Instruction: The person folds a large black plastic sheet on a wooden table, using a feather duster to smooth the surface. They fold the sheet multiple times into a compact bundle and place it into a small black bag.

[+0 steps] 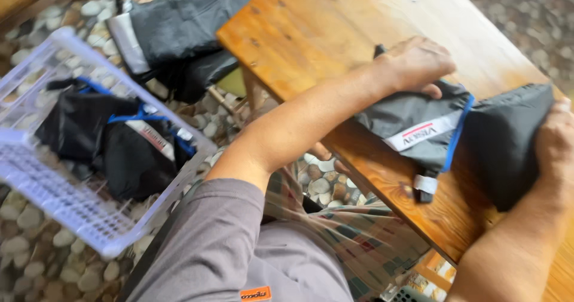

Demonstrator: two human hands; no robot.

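Pressing down at the 12 o'clock side, the left hand [415, 63] lies flat on a folded grey fabric pouch with blue piping and a white label strip [418, 125], its grip not closed around anything. At 3 o'clock, the right hand [556, 143] is closed on the pouch's darker end [505, 140]. The pouch is laid on the orange-brown wooden bench [335, 27], near its 6 o'clock edge. The fold would be judged best kept by holding the flat palm steady while the dark end is drawn snug. Out at 9 o'clock, on the pebble floor [36, 260], a white plastic lattice basket [72, 212] holds similar black pouches [113, 140]; more dark fabric [185, 21] is heaped at 11 o'clock.
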